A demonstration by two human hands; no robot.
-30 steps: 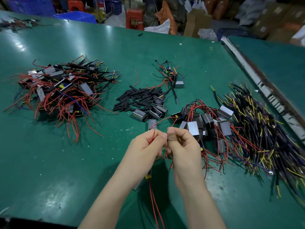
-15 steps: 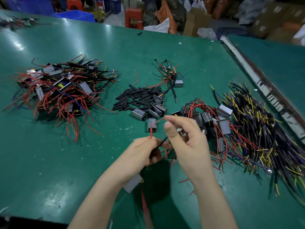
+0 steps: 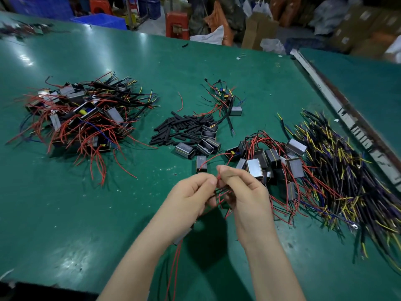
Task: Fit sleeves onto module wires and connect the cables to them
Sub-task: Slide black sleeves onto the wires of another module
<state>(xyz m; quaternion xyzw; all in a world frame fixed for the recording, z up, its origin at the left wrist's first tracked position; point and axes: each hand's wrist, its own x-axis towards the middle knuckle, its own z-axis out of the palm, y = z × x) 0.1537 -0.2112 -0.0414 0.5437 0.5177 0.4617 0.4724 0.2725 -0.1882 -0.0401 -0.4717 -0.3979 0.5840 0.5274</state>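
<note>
Spreading across the green desk (image 3: 91, 213) lie module piles; the left hand (image 3: 191, 195) and right hand (image 3: 243, 192) pinch a thin, limp red wire (image 3: 218, 178) above it, probably sleeving; grip near its tip.

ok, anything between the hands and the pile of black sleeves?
Nothing blocks the way. Both the left hand and right hand pinch a thin red wire; the loose black sleeve tubes lie beyond, with only one small grey module box near the path.
</note>
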